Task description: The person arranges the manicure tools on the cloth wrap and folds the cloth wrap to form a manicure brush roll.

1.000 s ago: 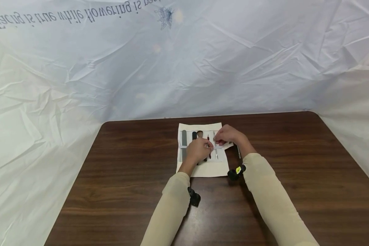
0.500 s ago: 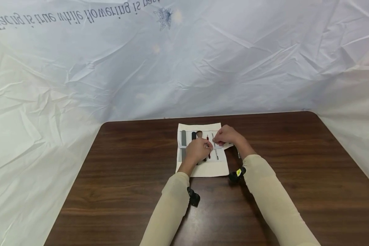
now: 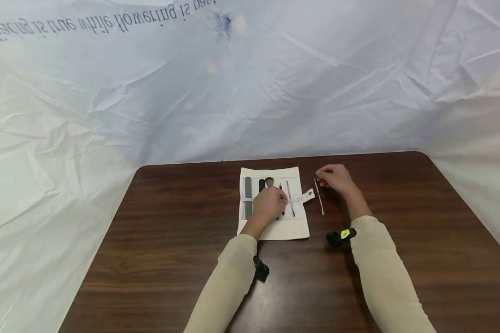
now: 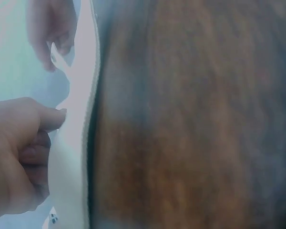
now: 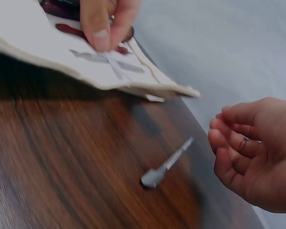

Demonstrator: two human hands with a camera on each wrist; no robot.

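Observation:
An off-white fabric tool roll [image 3: 289,233] lies unfolded on the table. My left hand [image 3: 271,203] rests over its middle, thumb and finger pinching the white elastic strap [image 5: 115,67], as the right wrist view shows. One silver cuticle pusher [image 3: 292,209] lies slightly tilted under that strap. To the right of the roll, a second silver cuticle pusher [image 3: 320,200] lies on the bare wood. My right hand [image 3: 334,177] is by its far end, fingers loosely bent; in the right wrist view a gap shows between fingertips and pusher.
In the roll sit a grey nail file [image 3: 248,199], a black file [image 3: 262,185], a brush [image 3: 269,181] and a thin red tool [image 3: 281,187]. A snap tab [image 3: 309,195] sticks out to the right. White sheeting [image 3: 250,92] hangs behind the brown table [image 3: 171,254].
My right hand has left the pusher in the roll and moved right to the one on the table. The left hand has stayed on the strap.

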